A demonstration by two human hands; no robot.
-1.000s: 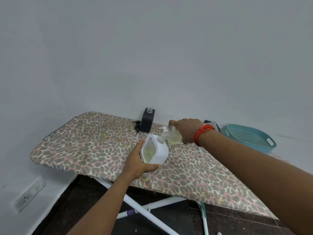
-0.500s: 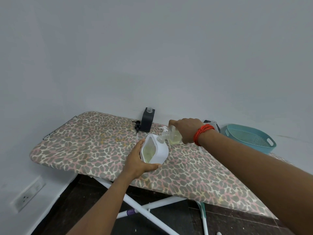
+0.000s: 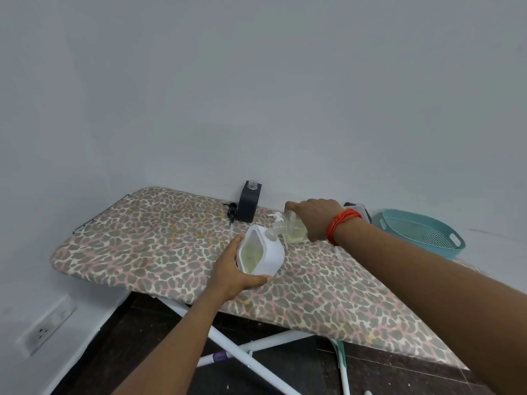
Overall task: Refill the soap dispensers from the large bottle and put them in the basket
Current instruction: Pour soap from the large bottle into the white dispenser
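On the leopard-print ironing board (image 3: 148, 240), near its front edge, the left hand (image 3: 236, 270) grips a white square plastic soap dispenser with a translucent window (image 3: 261, 253). Its fingers and thumb are curled round the lower body, and the dispenser is held tilted. The right hand (image 3: 313, 220), wearing a red thread wristband (image 3: 342, 228), is closed round a clear plastic bottle of pale yellow liquid (image 3: 295, 233). The bottle is tipped so that its neck meets the dispenser's open top. Whether liquid is flowing cannot be determined; yellow liquid shows in the window.

Step in hand, as judged: filling the white dispenser. A white pump head (image 3: 277, 217) lies just behind it. A black square dispenser (image 3: 250, 202) stands uncapped at the board's far edge, with its black pump (image 3: 232, 212) lying beside it. The teal plastic basket (image 3: 422, 233) sits well apart, at the right end.

Next move, as judged: right the bottle without dripping and set it down. Refit the white pump head, then carry the dispenser to the basket. The black dispenser's contents cannot be seen.
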